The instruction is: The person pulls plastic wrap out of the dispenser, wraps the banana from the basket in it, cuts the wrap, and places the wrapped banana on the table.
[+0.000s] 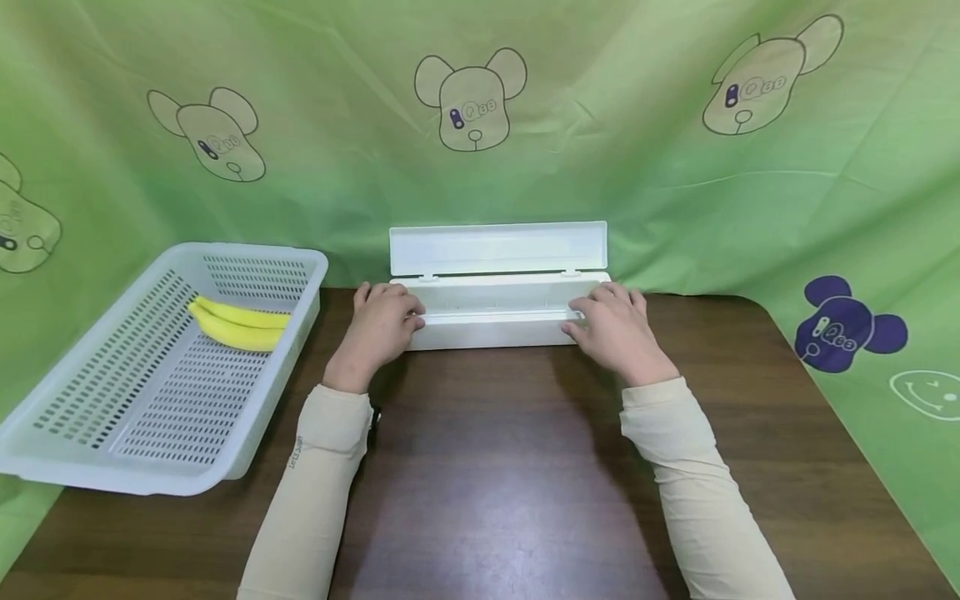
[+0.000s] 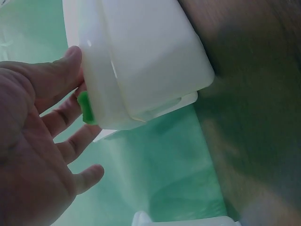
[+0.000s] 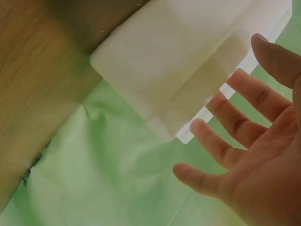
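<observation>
A long white box (image 1: 491,335) lies across the table near its back edge, its lid (image 1: 498,248) raised and leaning back towards the curtain. The left hand (image 1: 377,327) is at the box's left end; in the left wrist view its thumb and fingers reach the edge of the white box (image 2: 150,52), beside a small green piece (image 2: 86,108). At the right end is the right hand (image 1: 617,331); the right wrist view shows its fingers spread and loosely bent beside the box (image 3: 141,56), and whether they touch it is unclear.
A white perforated basket (image 1: 288,367) stands on the left of the brown table (image 1: 495,483), with yellow bananas (image 1: 240,325) inside. A green curtain (image 1: 600,175) with printed bear heads hangs behind the table and at both sides.
</observation>
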Available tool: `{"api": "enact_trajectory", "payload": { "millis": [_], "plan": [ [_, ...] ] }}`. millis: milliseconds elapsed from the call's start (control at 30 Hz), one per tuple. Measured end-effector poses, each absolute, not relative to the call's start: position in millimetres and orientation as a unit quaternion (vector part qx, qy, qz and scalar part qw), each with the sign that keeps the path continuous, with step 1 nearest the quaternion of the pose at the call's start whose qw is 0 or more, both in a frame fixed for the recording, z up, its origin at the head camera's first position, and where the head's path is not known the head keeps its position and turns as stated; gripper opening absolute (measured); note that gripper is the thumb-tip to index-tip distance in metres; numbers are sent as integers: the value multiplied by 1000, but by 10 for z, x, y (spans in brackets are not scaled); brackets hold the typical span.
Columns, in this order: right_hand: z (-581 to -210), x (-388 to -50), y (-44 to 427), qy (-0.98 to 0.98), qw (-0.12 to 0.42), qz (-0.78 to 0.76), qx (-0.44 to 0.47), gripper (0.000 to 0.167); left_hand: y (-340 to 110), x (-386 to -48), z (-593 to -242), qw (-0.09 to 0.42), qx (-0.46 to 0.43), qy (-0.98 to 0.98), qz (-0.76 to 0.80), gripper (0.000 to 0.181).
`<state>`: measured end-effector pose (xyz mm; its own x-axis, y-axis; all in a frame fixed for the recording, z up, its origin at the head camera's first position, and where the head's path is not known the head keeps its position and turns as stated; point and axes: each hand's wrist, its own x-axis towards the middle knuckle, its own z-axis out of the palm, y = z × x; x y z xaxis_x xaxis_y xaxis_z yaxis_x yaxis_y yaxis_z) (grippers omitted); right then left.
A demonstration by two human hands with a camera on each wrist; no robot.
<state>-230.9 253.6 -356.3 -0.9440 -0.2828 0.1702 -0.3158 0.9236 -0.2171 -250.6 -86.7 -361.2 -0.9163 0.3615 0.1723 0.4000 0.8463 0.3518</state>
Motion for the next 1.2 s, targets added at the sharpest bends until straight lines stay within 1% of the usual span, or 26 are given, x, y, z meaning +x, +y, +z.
{"api": "enact_trajectory", "payload": {
  "millis": [200, 433, 567, 667, 900, 1000, 1200],
  "plan": [
    [-3608, -2370, 2581, -973, 86, 150, 156, 25, -889, -2577, -3616, 40, -199, -955, -217, 13],
    [-3622, -2426, 2630, -966, 79, 181, 165, 21, -898, -2630, -3610, 30, -199, -954, -220, 12],
    [-3609, -2453, 2660, -963, 70, 198, 170, 16, -864, -2644, -3596, 34, -196, -955, -222, 12],
    [-3609, -2477, 2692, -959, 74, 215, 168, 11, -832, -2656, -3590, 40, -195, -956, -214, 13],
    [-3637, -2530, 2715, -953, 88, 230, 174, 6, -804, -2691, -3630, 56, -181, -962, -198, 15],
    [-3661, -2557, 2693, -951, 106, 227, 179, 5, -808, -2711, -3658, 69, -175, -962, -197, 14],
    [-3729, -2583, 2643, -949, 162, 198, 183, 9, -797, -2742, -3728, 101, -172, -960, -199, 13]
  ]
}}
